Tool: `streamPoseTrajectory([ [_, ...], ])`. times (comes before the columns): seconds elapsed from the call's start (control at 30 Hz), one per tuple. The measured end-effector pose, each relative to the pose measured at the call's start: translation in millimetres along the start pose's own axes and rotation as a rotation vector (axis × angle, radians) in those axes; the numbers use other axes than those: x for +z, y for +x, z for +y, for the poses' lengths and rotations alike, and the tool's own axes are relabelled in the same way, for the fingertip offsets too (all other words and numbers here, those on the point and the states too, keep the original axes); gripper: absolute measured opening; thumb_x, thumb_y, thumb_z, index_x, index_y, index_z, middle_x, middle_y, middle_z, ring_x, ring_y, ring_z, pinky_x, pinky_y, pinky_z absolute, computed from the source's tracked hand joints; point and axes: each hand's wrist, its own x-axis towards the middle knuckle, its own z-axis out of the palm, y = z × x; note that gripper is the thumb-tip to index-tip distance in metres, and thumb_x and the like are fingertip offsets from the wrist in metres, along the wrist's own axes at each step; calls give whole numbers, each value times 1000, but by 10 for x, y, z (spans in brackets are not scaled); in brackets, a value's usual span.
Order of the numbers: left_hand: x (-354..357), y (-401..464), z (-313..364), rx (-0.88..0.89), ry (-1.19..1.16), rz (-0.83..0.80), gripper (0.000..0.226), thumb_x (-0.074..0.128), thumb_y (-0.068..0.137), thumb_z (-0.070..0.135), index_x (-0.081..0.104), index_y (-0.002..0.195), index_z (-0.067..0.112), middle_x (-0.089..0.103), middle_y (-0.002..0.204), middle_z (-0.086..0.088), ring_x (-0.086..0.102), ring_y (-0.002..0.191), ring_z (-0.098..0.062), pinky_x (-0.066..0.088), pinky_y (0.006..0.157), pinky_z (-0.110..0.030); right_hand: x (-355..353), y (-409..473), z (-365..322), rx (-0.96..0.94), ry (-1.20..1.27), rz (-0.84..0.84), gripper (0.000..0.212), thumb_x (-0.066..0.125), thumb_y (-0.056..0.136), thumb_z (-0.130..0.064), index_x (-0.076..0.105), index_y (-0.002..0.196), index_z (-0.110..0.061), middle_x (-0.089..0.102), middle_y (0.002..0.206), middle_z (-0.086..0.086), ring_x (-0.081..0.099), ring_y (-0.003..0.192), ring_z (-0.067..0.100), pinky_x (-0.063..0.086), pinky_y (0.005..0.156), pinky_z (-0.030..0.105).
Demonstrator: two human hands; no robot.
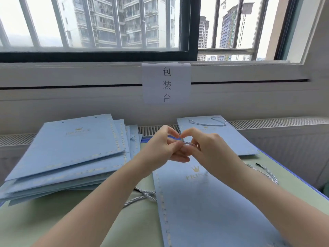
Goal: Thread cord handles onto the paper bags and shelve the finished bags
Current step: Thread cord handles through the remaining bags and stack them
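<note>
Your two hands meet at the centre of the frame, raised just above the far end of the flat blue paper bag [204, 207] that runs from the centre down to the lower right. Your left hand [163, 145] comes in from the lower left, thumb and forefinger closed in a pinch, the other fingers curled beneath. Your right hand [204, 145] comes in from the lower right, its forefinger and thumb likewise pinched, tip to tip with the left. Between the fingertips a short stretch of twisted pale cord [187, 143] shows; both hands grip it, and the rest of it is hidden behind your fingers, so you cannot tell whether it passes through the bag.

The bag under your hands lies face up on the green table top [53, 225], its gold crown print just below your right wrist. Loose cords [142, 196] lie tangled on the table at the bag's left edge, under your left forearm, and another cord with a dark tip [263, 172] trails off right of your right forearm.

At the left of the frame sits a fanned stack of blue bags [71, 150], well apart from your hands. Beyond your right hand, at upper centre right, another bag [227, 138] lies flat with a cord handle [208, 122] looped at its far end. A paper sign [166, 82] hangs from the windowsill above.
</note>
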Motion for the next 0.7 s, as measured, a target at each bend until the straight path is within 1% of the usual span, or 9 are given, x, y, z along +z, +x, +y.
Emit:
streamPoseTrajectory([
  [0.07,-66,22,-5,24,114,100,11,55,94,9,46,88,9,70,71,-10,67,64,-23,56,60,-30,-23,31,-10,13,3,6,7,60,91,-22,64,92,-17,62,65,-1,54,61,21,47,61,34],
  [0.17,-162,60,-108,80,574,238,9,51,96,14,57,90,10,68,88,-8,63,86,-23,50,75,-36,-51,141,-37,71,-92,-102,9,55,93,-27,62,91,-22,62,72,-7,50,59,13,46,64,31],
  [0.23,-197,73,-208,27,815,228,17,46,97,16,58,106,10,64,106,-7,57,100,-22,45,83,-33,-14,249,-19,123,-140,-190,10,51,94,-29,60,91,-25,61,78,-9,48,60,9,46,67,30],
  [0.3,-200,100,-294,-60,940,149,25,42,98,18,53,118,8,57,121,-8,51,106,-22,41,87,-31,89,331,34,163,-87,-217,10,52,93,-27,61,90,-24,63,80,-8,53,69,15,49,71,33],
  [0.37,-189,112,-321,-136,1003,82,30,41,98,21,48,124,7,54,127,-11,47,102,-20,38,86,-31,216,339,97,211,12,-175,10,53,92,-22,63,89,-23,64,77,-7,56,72,17,51,72,36],
  [0.47,-170,113,-292,-196,1067,32,30,45,98,20,48,122,4,51,127,-13,48,112,-26,38,87,-32,356,215,181,250,123,-63,14,53,92,-15,63,88,-24,65,73,-12,59,70,15,51,73,38],
  [0.6,-145,126,-263,-212,1086,75,18,47,97,23,46,87,8,50,118,-17,46,109,-30,32,78,-29,397,111,212,227,175,-30,14,52,92,-12,62,94,-22,67,75,-14,56,64,9,51,73,37],
  [0.63,-144,133,-262,-210,1070,93,19,48,97,25,47,86,9,48,119,-16,45,111,-30,33,81,-30,393,111,211,217,181,-6,11,53,92,-13,60,95,-21,67,77,-15,55,64,7,50,73,37],
  [0.7,-141,142,-259,-173,1033,133,21,49,97,27,55,104,8,46,122,-14,42,117,-30,33,91,-31,378,106,196,191,174,37,7,55,91,-16,58,94,-22,68,79,-14,55,66,7,50,73,36],
])
